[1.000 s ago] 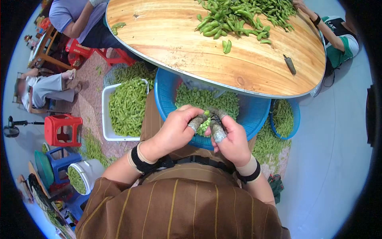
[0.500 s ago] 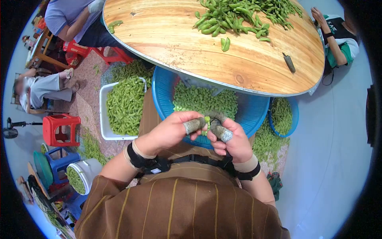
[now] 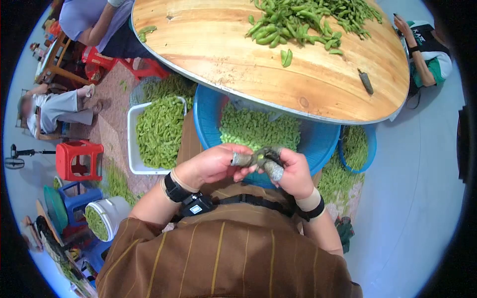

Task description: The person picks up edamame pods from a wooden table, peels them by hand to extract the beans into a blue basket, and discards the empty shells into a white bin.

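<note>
Over a blue basin (image 3: pixel 325 154), my left hand (image 3: pixel 216 164) and my right hand (image 3: pixel 294 176) meet with fingertips pinched together. A small bit of green soybean pod (image 3: pixel 260 157) shows between the tips; the rest of it is hidden by the fingers. Worn grey finger covers (image 3: pixel 242 159) wrap the left thumb and some right-hand fingers. Shelled green soybeans (image 3: pixel 256 126) fill the bottom of the basin below. Above it, a wooden tabletop (image 3: pixel 213 39) carries a heap of unshelled pods (image 3: pixel 298 25) and one loose grey finger cover (image 3: pixel 365 82).
A white tub of pods (image 3: pixel 131 144) stands left of the basin, a smaller blue basket (image 3: pixel 370 149) at right. Farther left are a red stool (image 3: pixel 79 161), a white bucket (image 3: pixel 112 213) and a seated person (image 3: pixel 64 109). Two other people are by the table.
My fingers have closed further over the pod, so less green shows. The left hand has turned slightly, and the whole view has shifted a little.
</note>
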A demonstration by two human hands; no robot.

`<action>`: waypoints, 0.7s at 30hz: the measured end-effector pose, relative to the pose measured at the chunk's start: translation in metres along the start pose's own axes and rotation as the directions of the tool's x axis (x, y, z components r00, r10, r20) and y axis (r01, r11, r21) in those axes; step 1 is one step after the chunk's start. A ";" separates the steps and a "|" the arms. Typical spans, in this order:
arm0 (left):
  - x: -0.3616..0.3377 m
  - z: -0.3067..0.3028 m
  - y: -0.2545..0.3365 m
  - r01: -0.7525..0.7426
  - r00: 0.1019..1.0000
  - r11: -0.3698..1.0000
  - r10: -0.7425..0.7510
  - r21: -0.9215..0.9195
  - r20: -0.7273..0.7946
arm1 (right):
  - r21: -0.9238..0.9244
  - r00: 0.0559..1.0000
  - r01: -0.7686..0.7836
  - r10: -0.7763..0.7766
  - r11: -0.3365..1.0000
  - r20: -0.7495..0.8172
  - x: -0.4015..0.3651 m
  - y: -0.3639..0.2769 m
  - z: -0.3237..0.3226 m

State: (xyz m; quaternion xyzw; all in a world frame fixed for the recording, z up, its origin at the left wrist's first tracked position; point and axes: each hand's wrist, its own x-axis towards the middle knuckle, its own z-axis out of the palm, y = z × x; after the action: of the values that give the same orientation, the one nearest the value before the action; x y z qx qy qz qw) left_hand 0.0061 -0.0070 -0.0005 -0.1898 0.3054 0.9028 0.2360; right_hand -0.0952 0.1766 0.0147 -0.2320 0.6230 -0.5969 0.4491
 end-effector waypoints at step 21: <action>-0.021 -0.004 0.019 0.012 0.968 0.179 0.245 0.984 -0.056 | -0.711 0.908 0.311 -0.417 0.631 0.027 0.011 0.013 -0.004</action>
State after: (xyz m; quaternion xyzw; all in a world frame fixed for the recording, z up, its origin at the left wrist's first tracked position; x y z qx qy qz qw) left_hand 0.0137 -0.0294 0.0153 -0.0623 0.8450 0.4919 0.2002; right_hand -0.1014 0.1718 -0.0010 -0.4633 0.7716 -0.4085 0.1521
